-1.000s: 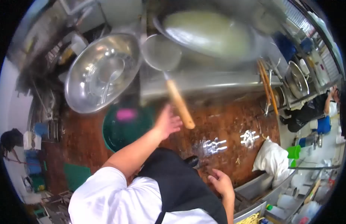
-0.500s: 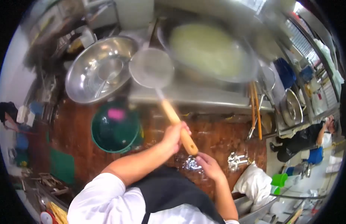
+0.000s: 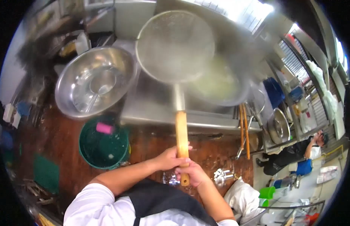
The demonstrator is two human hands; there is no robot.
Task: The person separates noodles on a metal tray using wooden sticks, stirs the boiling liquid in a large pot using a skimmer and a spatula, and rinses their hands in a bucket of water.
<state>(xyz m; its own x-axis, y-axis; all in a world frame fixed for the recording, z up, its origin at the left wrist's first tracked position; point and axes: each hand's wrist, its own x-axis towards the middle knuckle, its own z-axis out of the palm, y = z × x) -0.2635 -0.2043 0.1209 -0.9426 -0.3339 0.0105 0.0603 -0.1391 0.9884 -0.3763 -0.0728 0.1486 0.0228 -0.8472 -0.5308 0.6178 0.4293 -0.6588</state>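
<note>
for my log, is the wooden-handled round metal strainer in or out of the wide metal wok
Out: the strainer is raised, its whole circle showing in front of the wok.

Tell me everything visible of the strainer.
The strainer has a wide, round, greyish head, apparently fine mesh. A pale, metallic-looking neck joins it to a wooden handle with a hole near its end. Held up, it points forward, head overlapping the large pan in view. The left hand and, nearer the end, the right hand grip the handle.
</note>
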